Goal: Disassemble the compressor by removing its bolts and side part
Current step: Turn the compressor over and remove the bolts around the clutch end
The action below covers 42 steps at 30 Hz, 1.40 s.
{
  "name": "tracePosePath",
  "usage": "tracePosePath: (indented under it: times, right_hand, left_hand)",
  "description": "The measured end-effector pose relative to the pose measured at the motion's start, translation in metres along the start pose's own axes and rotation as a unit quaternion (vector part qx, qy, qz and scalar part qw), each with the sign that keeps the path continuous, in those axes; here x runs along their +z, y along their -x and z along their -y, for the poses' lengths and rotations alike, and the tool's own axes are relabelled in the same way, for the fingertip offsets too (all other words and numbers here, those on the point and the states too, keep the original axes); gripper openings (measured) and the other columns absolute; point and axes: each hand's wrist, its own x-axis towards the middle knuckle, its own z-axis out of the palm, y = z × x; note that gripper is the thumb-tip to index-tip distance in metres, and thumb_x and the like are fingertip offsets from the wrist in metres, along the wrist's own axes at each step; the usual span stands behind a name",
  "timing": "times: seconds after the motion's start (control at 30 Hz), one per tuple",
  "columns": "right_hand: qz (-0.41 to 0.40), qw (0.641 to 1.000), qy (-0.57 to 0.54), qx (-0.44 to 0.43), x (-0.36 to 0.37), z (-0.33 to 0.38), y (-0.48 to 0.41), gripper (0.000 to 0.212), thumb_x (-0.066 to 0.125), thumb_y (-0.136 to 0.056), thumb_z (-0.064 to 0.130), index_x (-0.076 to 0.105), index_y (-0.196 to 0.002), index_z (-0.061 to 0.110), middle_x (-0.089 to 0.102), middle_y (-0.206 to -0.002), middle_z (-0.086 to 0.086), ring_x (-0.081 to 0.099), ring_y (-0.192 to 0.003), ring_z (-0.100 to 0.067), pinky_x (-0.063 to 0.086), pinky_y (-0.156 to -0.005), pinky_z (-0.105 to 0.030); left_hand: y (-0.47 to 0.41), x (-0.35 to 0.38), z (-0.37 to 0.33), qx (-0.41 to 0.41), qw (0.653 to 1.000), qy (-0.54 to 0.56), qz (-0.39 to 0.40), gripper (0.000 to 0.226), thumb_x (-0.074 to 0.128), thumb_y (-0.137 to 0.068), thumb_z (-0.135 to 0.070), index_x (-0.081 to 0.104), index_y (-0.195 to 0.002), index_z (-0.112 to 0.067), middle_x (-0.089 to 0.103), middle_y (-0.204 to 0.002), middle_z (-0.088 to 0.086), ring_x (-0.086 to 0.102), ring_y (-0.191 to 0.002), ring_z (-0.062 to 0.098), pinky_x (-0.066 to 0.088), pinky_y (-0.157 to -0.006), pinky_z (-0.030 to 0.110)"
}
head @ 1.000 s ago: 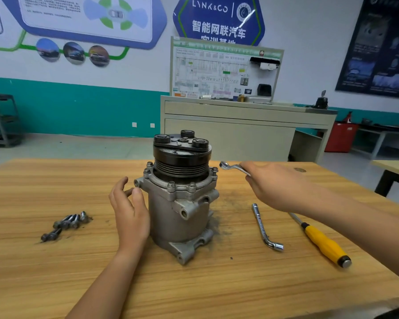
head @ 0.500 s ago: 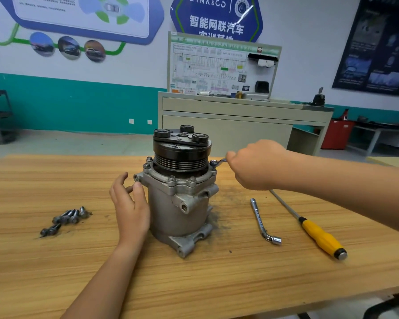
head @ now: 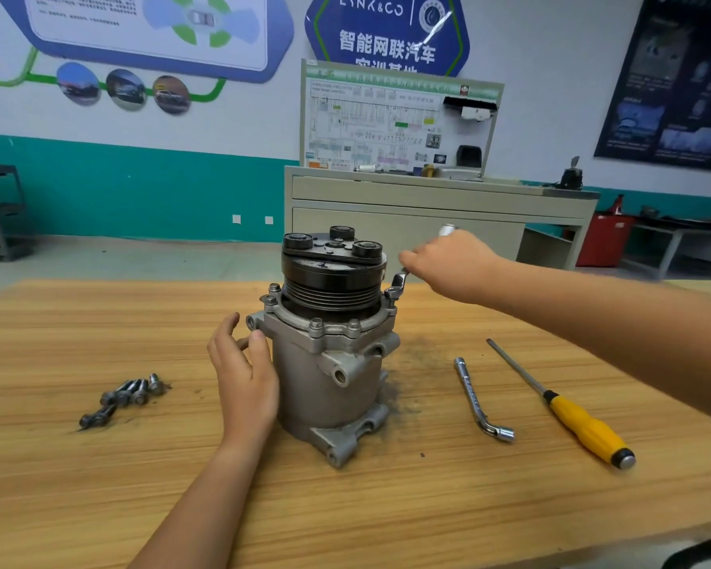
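A grey metal compressor (head: pixel 329 375) with a black pulley (head: pixel 333 277) on top stands upright in the middle of the wooden table (head: pixel 99 486). Bolts (head: pixel 333 327) sit around its upper flange. My left hand (head: pixel 245 371) rests against the compressor's left side, fingers fairly straight. My right hand (head: pixel 448 264) grips a small bent wrench (head: pixel 398 283), whose lower end sits on a bolt at the flange's right edge. The wrench's other end pokes out above the hand.
Several removed bolts (head: pixel 126 394) lie in a pile on the table's left. An L-shaped socket wrench (head: pixel 479 398) and a yellow-handled screwdriver (head: pixel 579 420) lie to the right of the compressor. Dark grime is smeared on the table beside its base.
My right hand has brought the small wrench from right of the compressor onto a bolt on the right of the flange and tilted it up. The left hand stays against the body.
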Motion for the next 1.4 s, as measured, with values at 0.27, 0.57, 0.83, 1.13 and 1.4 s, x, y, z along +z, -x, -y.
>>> tracePosePath:
  times: [0.27,0.57,0.83,1.13,1.4]
  right_hand:
    - [-0.162,0.97,-0.182,0.024,0.028,0.006,-0.012,0.039,0.039,-0.097,0.007,0.042,-0.136,0.011,0.057,-0.125,-0.011,0.056,-0.111,-0.026,0.047,-0.085,-0.036]
    - [-0.022,0.938,-0.325,0.119,-0.003,0.014,0.055,0.026,0.034,-0.099,0.024,0.048,-0.119,0.016,0.045,-0.065,0.005,0.046,-0.056,-0.013,0.03,-0.045,-0.028]
    - [0.093,0.99,-0.085,0.061,-0.026,0.023,0.057,0.023,0.038,-0.092,0.005,0.042,-0.113,0.011,0.035,-0.06,0.001,0.034,-0.049,-0.012,0.027,-0.041,-0.023]
    - [0.082,0.994,0.029,-0.061,-0.028,0.002,0.044,0.008,0.033,-0.095,0.016,0.039,-0.097,0.012,0.037,-0.055,0.002,0.034,-0.045,-0.013,0.022,-0.04,-0.026]
    - [-0.071,0.994,-0.076,-0.029,0.024,0.0,0.002,0.039,0.048,-0.089,-0.003,0.042,-0.127,0.007,0.061,-0.095,-0.009,0.059,-0.079,-0.024,0.047,-0.067,-0.031]
  left_hand:
    - [-0.001,0.0,0.002,-0.002,1.0,-0.008,-0.004,0.041,0.034,-0.1,-0.021,0.034,-0.139,-0.008,0.034,-0.14,0.007,0.028,-0.106,-0.012,0.022,-0.084,0.003]
    - [0.0,0.0,0.001,0.008,1.0,-0.016,-0.004,0.04,0.036,-0.1,-0.018,0.034,-0.138,-0.004,0.034,-0.137,0.009,0.028,-0.101,-0.016,0.019,-0.073,-0.012]
    - [0.001,-0.003,-0.001,0.0,1.0,-0.006,-0.008,0.041,0.035,-0.1,-0.02,0.034,-0.138,-0.006,0.034,-0.138,0.009,0.029,-0.099,-0.016,0.02,-0.071,-0.012]
    - [0.004,-0.002,-0.007,0.02,1.0,-0.005,0.007,0.04,0.038,-0.099,-0.02,0.034,-0.137,-0.008,0.031,-0.137,0.007,0.04,-0.102,-0.003,0.03,-0.084,0.009]
    - [0.004,-0.004,-0.008,0.052,0.999,-0.005,0.001,0.044,0.041,-0.097,-0.024,0.034,-0.137,-0.006,0.025,-0.144,0.009,0.039,-0.1,-0.006,0.03,-0.083,0.006]
